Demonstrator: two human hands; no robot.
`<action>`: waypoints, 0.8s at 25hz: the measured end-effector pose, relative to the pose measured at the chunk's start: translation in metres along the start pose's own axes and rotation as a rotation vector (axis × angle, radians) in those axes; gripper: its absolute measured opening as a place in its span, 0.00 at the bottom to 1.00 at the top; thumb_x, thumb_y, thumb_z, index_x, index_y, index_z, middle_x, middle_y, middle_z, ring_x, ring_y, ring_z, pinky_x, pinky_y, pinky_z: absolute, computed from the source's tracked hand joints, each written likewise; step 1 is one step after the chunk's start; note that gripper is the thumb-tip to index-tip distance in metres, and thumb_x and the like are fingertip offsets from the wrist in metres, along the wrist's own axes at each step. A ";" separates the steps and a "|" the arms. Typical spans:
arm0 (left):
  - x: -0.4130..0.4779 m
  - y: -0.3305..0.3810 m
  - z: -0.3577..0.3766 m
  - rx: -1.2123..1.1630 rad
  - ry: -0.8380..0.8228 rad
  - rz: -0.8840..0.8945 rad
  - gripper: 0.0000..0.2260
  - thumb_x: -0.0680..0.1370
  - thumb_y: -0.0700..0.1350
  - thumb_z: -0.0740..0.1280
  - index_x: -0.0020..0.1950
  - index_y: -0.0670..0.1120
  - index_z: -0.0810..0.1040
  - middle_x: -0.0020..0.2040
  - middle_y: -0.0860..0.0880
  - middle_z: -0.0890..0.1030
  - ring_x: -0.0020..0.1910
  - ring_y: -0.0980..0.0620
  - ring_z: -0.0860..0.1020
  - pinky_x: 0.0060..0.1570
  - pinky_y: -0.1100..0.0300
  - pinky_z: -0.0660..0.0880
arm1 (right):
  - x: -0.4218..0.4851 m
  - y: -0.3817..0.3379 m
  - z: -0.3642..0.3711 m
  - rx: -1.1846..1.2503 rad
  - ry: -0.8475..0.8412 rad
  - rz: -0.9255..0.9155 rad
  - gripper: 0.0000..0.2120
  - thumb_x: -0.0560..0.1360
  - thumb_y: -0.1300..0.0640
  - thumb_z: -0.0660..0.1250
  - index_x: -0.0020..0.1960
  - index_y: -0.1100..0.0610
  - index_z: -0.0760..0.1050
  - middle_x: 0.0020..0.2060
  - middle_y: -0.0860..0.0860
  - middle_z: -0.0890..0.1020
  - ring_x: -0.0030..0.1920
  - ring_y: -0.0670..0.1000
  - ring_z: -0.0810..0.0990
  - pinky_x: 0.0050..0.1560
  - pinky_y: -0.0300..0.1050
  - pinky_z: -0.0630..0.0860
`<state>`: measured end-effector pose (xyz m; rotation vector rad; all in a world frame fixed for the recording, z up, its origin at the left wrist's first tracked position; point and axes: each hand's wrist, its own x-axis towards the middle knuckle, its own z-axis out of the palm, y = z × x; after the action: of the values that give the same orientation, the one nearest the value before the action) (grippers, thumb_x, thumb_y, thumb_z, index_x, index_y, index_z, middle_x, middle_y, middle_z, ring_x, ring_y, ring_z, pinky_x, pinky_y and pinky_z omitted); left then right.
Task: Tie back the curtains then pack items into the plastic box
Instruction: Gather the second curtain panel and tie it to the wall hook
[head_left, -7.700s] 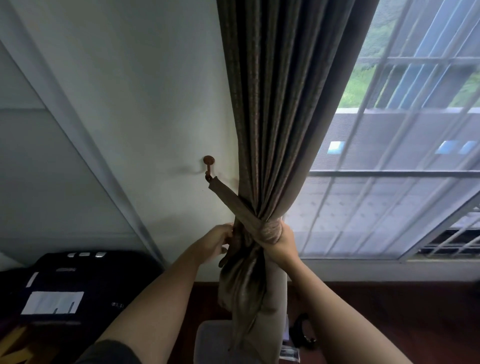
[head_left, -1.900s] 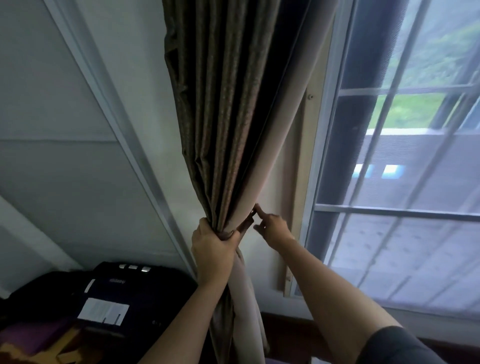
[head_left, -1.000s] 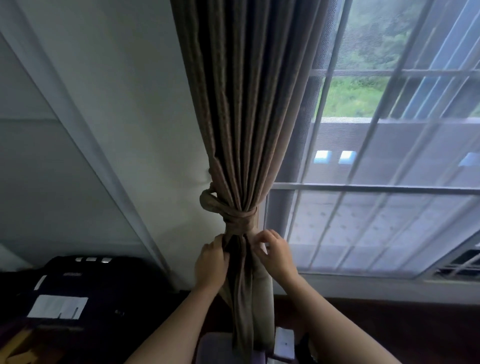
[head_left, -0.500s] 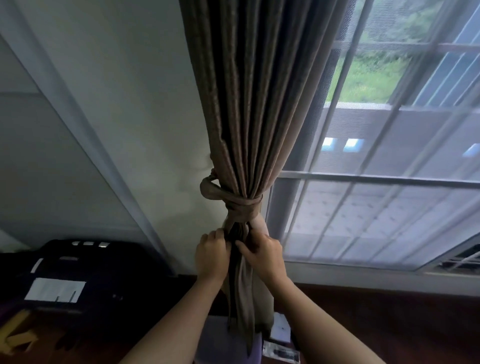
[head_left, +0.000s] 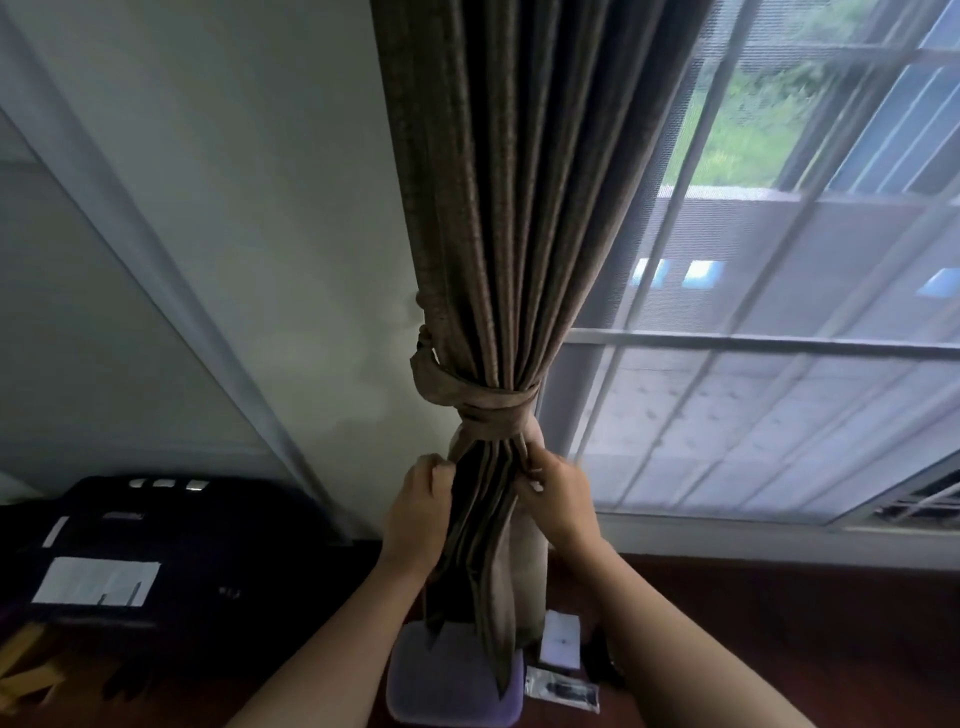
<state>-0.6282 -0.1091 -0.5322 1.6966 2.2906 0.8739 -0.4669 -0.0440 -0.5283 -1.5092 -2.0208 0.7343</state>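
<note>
A brown curtain (head_left: 498, 208) hangs beside the window, gathered at mid-height by a matching fabric tie-back (head_left: 483, 402) that loops to the wall on the left. Just under the tie-back, my left hand (head_left: 421, 514) pinches the left folds of the curtain. My right hand (head_left: 558, 501) pinches the right folds at the same height. The curtain's tail falls between my forearms onto a purple-grey plastic box (head_left: 452, 680) on the floor.
A black case (head_left: 171, 545) with a white label lies at the lower left by the wall. A small white card (head_left: 560, 636) and a clear packet (head_left: 563, 691) lie right of the box. The window (head_left: 779, 364) fills the right side above dark wooden floor.
Both hands have slid apart a little on the folds under the tie-back. Earlier they were wrapping the tie-back around the curtain; it is now looped tight.
</note>
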 end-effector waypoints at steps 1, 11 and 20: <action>-0.001 -0.001 0.005 0.019 -0.008 0.004 0.15 0.70 0.37 0.72 0.52 0.43 0.71 0.42 0.43 0.79 0.38 0.43 0.79 0.34 0.54 0.77 | -0.002 0.002 0.002 0.009 -0.027 0.024 0.19 0.68 0.58 0.66 0.60 0.53 0.74 0.42 0.56 0.84 0.44 0.58 0.82 0.44 0.53 0.77; 0.006 -0.030 0.023 0.356 -0.210 -0.045 0.08 0.66 0.31 0.71 0.40 0.40 0.76 0.35 0.41 0.79 0.35 0.41 0.79 0.32 0.54 0.77 | -0.025 0.037 0.004 -0.138 0.049 0.030 0.04 0.69 0.63 0.67 0.42 0.63 0.76 0.36 0.53 0.73 0.36 0.55 0.73 0.35 0.47 0.70; -0.002 -0.024 0.023 0.150 -0.205 -0.014 0.17 0.75 0.40 0.65 0.63 0.40 0.69 0.53 0.41 0.76 0.48 0.41 0.78 0.45 0.50 0.76 | -0.030 0.004 0.005 0.049 -0.062 0.144 0.10 0.71 0.55 0.63 0.51 0.55 0.75 0.49 0.54 0.78 0.48 0.56 0.77 0.47 0.51 0.74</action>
<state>-0.6368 -0.1069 -0.5639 1.7364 2.2749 0.5085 -0.4596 -0.0725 -0.5367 -1.6351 -1.9380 0.8916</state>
